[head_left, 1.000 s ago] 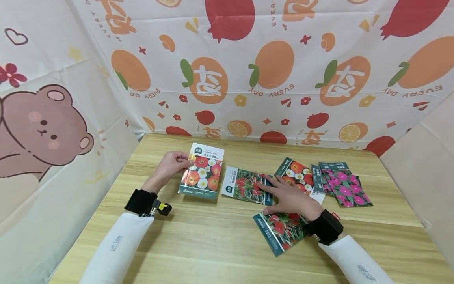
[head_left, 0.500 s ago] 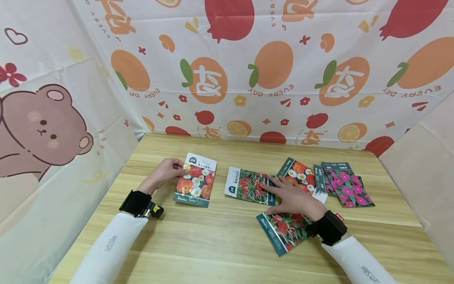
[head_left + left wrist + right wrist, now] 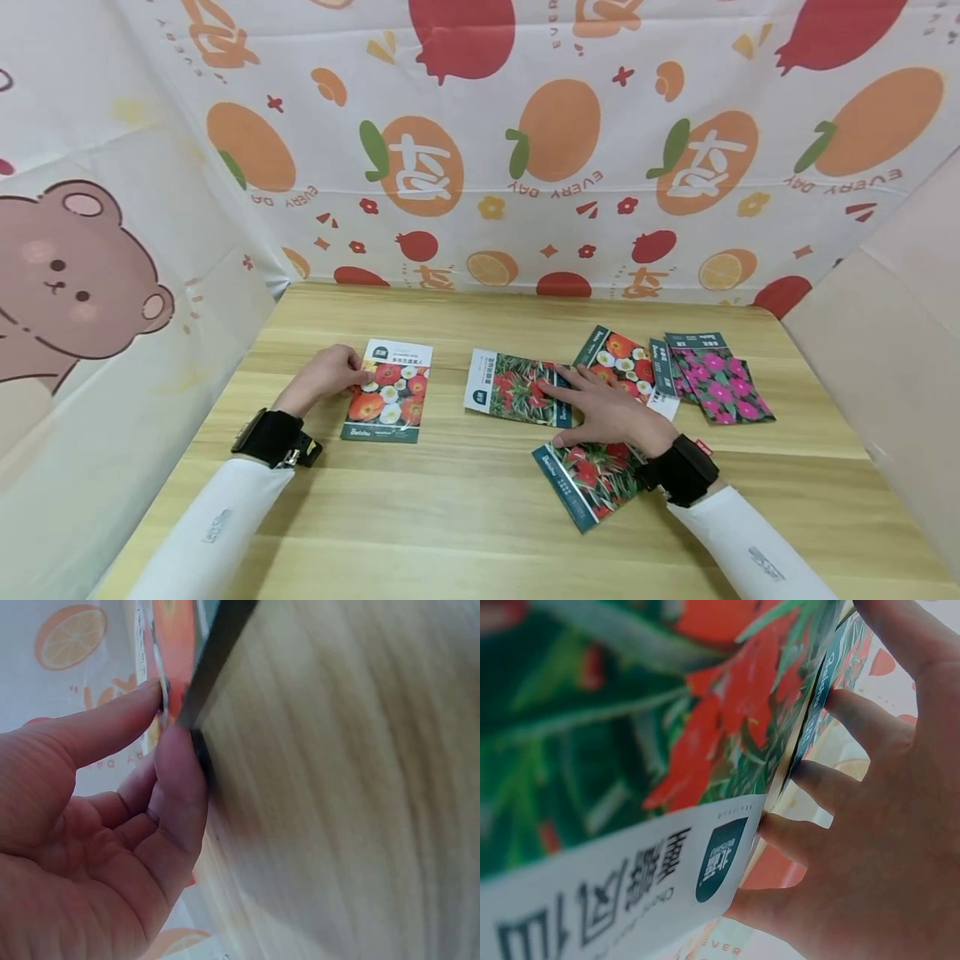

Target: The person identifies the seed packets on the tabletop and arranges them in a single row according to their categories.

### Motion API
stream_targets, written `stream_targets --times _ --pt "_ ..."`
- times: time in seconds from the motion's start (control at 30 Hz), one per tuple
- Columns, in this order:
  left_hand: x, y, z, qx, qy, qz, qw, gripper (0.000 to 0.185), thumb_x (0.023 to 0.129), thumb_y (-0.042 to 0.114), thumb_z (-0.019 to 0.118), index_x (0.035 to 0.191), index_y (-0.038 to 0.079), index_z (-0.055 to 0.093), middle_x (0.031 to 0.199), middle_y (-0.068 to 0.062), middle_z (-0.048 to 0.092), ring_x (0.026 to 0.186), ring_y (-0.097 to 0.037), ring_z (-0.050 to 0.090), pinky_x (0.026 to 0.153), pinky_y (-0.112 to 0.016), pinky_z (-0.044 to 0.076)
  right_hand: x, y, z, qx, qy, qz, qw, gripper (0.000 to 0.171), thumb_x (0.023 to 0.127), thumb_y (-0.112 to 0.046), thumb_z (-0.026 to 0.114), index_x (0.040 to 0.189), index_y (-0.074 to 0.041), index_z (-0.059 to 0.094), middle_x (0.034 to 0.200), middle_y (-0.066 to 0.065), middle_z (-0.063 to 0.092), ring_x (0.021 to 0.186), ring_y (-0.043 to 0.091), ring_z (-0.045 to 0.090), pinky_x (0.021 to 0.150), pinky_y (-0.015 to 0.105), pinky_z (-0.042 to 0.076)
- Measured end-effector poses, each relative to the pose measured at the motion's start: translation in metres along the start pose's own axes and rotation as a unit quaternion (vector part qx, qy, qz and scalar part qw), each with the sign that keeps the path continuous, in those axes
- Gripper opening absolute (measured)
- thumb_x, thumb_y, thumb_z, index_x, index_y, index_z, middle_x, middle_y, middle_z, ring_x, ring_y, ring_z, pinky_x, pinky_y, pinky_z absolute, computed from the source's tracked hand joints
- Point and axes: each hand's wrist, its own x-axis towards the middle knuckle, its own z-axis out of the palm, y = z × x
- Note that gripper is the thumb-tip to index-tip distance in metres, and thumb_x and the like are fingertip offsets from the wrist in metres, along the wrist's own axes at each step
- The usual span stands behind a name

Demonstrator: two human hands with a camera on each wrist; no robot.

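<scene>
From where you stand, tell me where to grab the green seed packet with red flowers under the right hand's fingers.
Probably its white end, from the left: the green seed packet with red flowers lies flat, and the right hand covers the other end.

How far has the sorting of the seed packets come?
Seemingly done: one poppy seed packet lies apart at the left on the table, the left hand pinching its edge. In hand: the right hand rests flat on a red-flower packet. Left: another red-flower packet, a poppy packet, pink-flower packets.
</scene>
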Motion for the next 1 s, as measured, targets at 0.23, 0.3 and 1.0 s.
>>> stream_targets --times 0.23,0.3,1.0 --pt "-0.006 -0.001 -0.004 -0.001 0.004 -0.025 0.9997 0.019 0.094 0.011 0.075 0.086 -0.001 0.061 0.081 -0.007 0.063 0.067 -0.014 0.061 0.06 -0.025 0.052 0.009 -0.005 -0.005 0.003 -0.013 0.001 1.0 0.087 0.091 -0.057 0.073 0.163 -0.03 0.034 0.173 0.011 0.015 0.156 0.046 0.009 0.119 0.075 0.008" --pt "-0.006 0.001 -0.003 0.015 0.006 -0.025 0.9996 0.019 0.094 0.012 0.075 0.089 -0.001 0.062 0.082 -0.008 0.064 0.067 -0.015 0.061 0.06 -0.025 0.051 0.009 -0.005 -0.005 0.002 -0.016 0.001 1.0 0.087 0.091 -0.057 0.072 0.163 -0.029 0.034 0.172 0.012 0.015 0.156 0.046 0.009 0.119 0.075 0.008" --pt "-0.004 0.03 -0.002 0.042 0.104 0.045 0.9927 0.04 0.102 0.025 0.066 0.127 -0.005 0.058 0.111 -0.023 0.066 0.091 -0.032 0.064 0.074 -0.041 0.054 0.0 -0.003 -0.008 0.04 0.007 -0.003 0.999 0.083 0.091 -0.054 0.073 0.161 -0.025 0.039 0.17 0.016 0.021 0.155 0.049 0.01 0.121 0.071 0.009"
